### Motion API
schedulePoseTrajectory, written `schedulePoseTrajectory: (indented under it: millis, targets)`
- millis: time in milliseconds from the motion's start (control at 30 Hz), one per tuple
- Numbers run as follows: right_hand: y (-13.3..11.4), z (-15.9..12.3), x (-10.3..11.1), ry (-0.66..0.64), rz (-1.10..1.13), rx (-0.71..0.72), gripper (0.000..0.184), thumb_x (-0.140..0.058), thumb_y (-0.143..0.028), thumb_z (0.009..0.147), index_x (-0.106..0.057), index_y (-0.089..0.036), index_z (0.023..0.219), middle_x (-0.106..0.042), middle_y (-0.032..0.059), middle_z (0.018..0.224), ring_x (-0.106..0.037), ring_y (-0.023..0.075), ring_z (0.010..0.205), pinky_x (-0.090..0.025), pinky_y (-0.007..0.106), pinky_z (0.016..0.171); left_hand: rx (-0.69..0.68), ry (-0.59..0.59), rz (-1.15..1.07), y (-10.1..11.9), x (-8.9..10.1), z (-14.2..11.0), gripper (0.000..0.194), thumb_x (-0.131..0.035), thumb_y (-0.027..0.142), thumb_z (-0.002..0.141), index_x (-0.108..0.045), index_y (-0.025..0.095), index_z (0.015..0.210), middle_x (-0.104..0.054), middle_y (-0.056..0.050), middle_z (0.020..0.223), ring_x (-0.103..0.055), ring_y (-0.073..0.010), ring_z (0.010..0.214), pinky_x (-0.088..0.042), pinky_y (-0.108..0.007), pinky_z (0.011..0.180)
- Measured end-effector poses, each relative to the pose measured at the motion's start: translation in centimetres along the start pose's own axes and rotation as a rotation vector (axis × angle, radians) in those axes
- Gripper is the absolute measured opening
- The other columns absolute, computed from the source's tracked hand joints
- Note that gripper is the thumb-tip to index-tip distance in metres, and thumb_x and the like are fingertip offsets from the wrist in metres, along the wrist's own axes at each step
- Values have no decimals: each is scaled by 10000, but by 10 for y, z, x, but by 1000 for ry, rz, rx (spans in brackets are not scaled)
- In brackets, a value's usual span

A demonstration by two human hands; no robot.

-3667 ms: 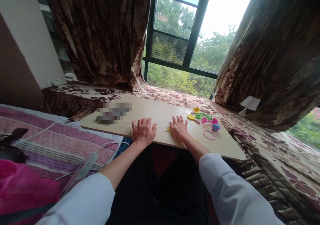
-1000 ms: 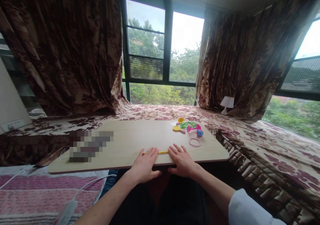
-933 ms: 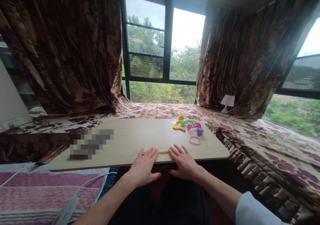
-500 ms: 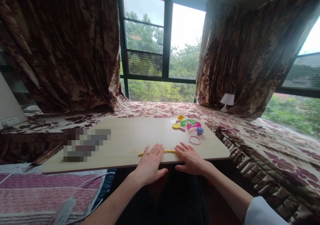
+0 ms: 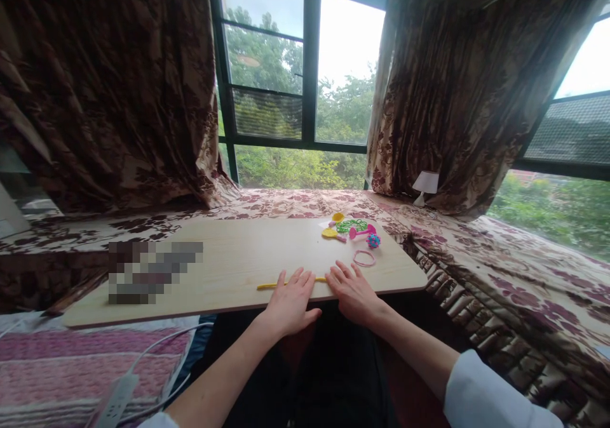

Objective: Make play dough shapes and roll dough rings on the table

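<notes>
A thin yellow strand (image 5: 267,286), which looks like soft modelling clay, lies along the front of the pale wooden board (image 5: 229,256). My left hand (image 5: 293,298) rests flat across it, fingers stretched out. On the strand's right part lies my right hand (image 5: 351,291), also flat with fingers out; that end is hidden beneath it. A short yellow stretch shows between the two hands. Just beyond my right hand is a pink ring (image 5: 365,258).
Behind the ring are a blue and pink spiky ball (image 5: 373,241), a pink dumbbell-shaped piece (image 5: 362,232), a green tangle (image 5: 351,226) and two yellow-headed pieces (image 5: 329,232). A blurred patch covers the board's left. A white lamp (image 5: 426,182) stands far right; a power strip (image 5: 119,399) lies lower left.
The whole view has shifted slightly, so the board sits a little further left and up. My hands stay flat on the strand and lie slightly closer together.
</notes>
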State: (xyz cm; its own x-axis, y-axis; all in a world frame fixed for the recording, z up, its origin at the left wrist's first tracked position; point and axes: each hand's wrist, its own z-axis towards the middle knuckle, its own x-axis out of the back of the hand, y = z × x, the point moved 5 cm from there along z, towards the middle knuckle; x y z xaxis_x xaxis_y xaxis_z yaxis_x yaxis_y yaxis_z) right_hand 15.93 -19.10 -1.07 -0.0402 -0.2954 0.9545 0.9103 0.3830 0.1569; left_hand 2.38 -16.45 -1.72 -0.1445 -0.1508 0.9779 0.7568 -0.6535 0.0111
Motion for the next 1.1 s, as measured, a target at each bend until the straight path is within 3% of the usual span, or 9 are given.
schedulePoseTrajectory:
  millis: [133,333,533,833,1000,1100]
  targets:
    - [2,6,-4,0,-37,-4,564,-439,-149,741,-341,-137,1297,-363,138,1334,-172,271,1291,-126,479,1031,-10,18,10,-3,1,3,671,-494,475,696,-345,206,1292,-367,-84,1373,-223,-252,1300,-93,-483,1058]
    - [-1,-23,5,-16,0,63,698,-496,-143,684,-266,-228,1337,-344,91,1345,-159,274,1292,-140,480,1026,-74,86,5,5,9,-18,610,-472,441,731,-351,216,1285,-364,-70,1374,-183,-234,1314,-70,-464,1068]
    - [0,-9,17,-23,36,89,597,-481,-176,688,-359,-180,1273,-435,105,1255,-204,269,1275,-178,460,1020,-25,100,-23,11,13,-3,553,-433,434,755,-391,204,1256,-428,-78,1320,-248,-248,1284,-98,-480,1059]
    - [-4,-17,3,-5,31,45,600,-420,-136,728,-302,-189,1315,-387,113,1299,-184,260,1283,-194,447,1008,-57,126,54,26,4,-7,521,-416,299,731,-406,186,1240,-436,-83,1301,-220,-244,1291,-62,-489,1059]
    - [2,-3,-3,-59,6,-14,594,-426,-158,734,-303,-167,1315,-367,137,1314,-173,273,1285,-208,461,994,-23,74,98,27,1,11,571,-411,213,682,-403,125,1246,-420,-117,1314,-228,-261,1287,-80,-504,1051]
    - [3,-2,-5,-71,0,-25,605,-433,-159,734,-292,-161,1322,-348,143,1331,-157,275,1290,-196,467,999,-18,81,109,25,2,8,576,-397,181,684,-391,140,1258,-410,-110,1326,-218,-258,1293,-76,-510,1050]
